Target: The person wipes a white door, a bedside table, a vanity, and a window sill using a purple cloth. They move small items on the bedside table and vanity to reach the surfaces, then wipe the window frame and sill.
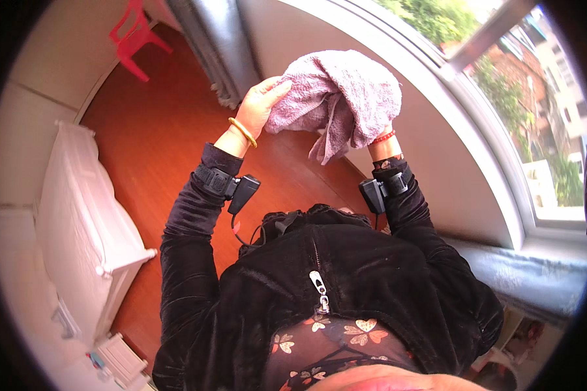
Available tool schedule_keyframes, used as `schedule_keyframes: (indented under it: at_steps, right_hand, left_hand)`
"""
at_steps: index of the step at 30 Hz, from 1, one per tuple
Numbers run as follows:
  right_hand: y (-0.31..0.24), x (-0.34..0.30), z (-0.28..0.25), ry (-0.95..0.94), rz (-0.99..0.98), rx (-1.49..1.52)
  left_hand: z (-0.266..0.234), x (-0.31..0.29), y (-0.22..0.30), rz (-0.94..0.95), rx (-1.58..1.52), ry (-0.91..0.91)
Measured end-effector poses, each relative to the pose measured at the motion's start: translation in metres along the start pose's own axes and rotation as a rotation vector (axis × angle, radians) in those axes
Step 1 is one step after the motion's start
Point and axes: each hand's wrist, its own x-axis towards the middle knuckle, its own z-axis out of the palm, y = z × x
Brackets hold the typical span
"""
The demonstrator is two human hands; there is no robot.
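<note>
A crumpled pale purple towel (365, 85) is up in the air in front of the window wall, bunched into a loose bundle with one corner hanging down. My left hand (259, 104) grips its left edge, thumb on top and a gold bangle at the wrist. The towel covers most of my right hand (386, 129), which holds it up from the right side; those fingers are hidden. A red beaded bracelet circles the right wrist. Both forearms wear black sleeves with a small strapped device.
To the right is a large window (502, 98) in a white frame. A grey-blue curtain (218, 45) hangs beyond the towel. At far left stands a red plastic chair (137, 39) on the reddish-brown floor (143, 150). Nearer left is a white cloth-covered rack (78, 195).
</note>
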Motion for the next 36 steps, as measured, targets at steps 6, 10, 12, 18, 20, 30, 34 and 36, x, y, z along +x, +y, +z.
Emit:
schedule_keyframes:
  at_steps: [6,10,12,18,20,30,34,36]
  right_hand:
    - [0.01,0.005,-0.008,-0.084,-0.175,-0.057]
    - [0.009,0.016,-0.005,-0.191,0.418,1.251]
    - [0.006,0.025,-0.003,-0.17,0.48,1.535]
    - [0.055,0.058,-0.087,0.077,0.539,1.0]
    - [0.089,0.071,-0.127,0.106,0.445,0.531]
    - [0.155,0.212,-0.041,-0.125,0.247,-1.057]
    - [0.161,0.26,-0.002,-0.19,0.091,-1.097]
    - [0.169,0.28,0.013,-0.217,0.086,-1.123]
  left_hand:
    - [0.008,0.003,-0.019,0.396,0.193,0.19]
    - [0.02,0.009,-0.037,0.493,0.41,0.193]
    - [0.03,0.02,-0.041,0.571,0.905,0.116]
    - [0.033,0.062,-0.032,0.564,1.093,-0.048]
    - [0.023,0.068,-0.032,0.361,1.041,-0.022]
    - [-0.071,0.094,-0.057,0.098,0.619,0.134]
    - [-0.098,0.089,-0.057,0.063,0.644,0.195]
    - [-0.109,0.085,-0.056,0.048,0.677,0.198]
